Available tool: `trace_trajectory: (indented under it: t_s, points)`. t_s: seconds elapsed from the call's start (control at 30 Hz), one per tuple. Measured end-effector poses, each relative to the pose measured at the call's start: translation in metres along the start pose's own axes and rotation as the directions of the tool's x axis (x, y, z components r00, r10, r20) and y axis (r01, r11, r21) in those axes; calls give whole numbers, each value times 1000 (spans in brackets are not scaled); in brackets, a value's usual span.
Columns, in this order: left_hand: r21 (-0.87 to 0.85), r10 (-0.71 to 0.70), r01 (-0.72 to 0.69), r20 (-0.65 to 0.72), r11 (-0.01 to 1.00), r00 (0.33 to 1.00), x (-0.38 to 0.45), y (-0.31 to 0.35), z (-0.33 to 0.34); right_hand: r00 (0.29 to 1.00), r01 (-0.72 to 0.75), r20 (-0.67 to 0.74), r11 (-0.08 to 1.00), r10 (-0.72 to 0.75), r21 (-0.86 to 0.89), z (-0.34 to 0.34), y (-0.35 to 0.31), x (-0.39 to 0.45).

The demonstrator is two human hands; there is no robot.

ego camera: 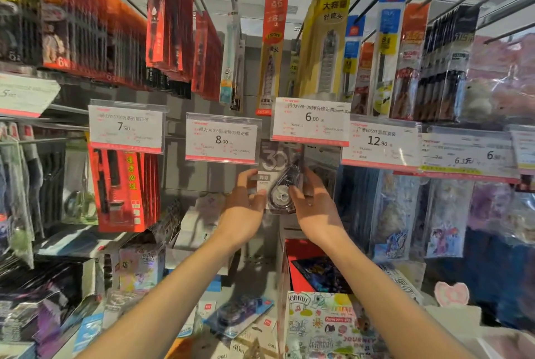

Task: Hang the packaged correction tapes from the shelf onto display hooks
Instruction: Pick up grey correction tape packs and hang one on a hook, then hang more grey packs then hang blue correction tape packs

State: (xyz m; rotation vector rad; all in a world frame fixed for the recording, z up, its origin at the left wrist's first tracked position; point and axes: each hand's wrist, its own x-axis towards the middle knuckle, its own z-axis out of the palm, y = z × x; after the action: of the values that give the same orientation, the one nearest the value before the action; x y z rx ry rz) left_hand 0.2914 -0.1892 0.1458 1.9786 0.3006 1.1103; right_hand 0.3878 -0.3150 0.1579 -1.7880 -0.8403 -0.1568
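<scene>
Two bare forearms are seen, w/ no sleeves, cuffs or gloves worn on either. The left hand [243, 211] and right hand [314, 208] are shown bare too; no rings, watch or bands are seen at fingers or wrists. Nails are kept short & plain, w/o polish, as far as can be made out.

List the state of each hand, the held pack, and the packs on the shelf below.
Left hand: gripping the pack's left edge.
Right hand: gripping the pack's right edge.
Correction tape pack: upright, held up just under the 6.00 price tag; whether it is on a hook cannot be told.
Loose packs: lying flat on the lower shelf.
</scene>
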Motion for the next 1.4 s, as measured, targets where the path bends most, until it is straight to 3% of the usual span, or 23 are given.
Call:
trace_trajectory:
  t_s: [0.23,0.33,0.57,0.8,0.97,1.17,1.4]
  points:
    - [0,-73,73,-93,997,993,-36,17,-33,1000,5,15,965,-9,262,-41,-5,-39]
    - [-102,-108,100,-84,990,991,-66,33,-47,999,42,8,977,-45,209,-64,-10,-69]
    - [-188,-177,161,-72,969,982,-147,39,-72,994,-39,110,921,-5,388,-84,6,-147]
    - [-294,-266,224,-110,929,958,-208,16,-97,984,-128,165,925,72,358,-58,25,-198]
    - [-354,-310,252,-115,900,944,-220,-16,-125,988,-138,106,934,109,329,-35,20,-218]
    - [-334,-263,230,-58,914,963,-205,-65,-192,997,-56,-34,959,68,278,20,-13,-223]
    - [-285,-286,291,60,913,956,-182,-117,-262,994,-107,3,974,108,199,94,-43,-220]
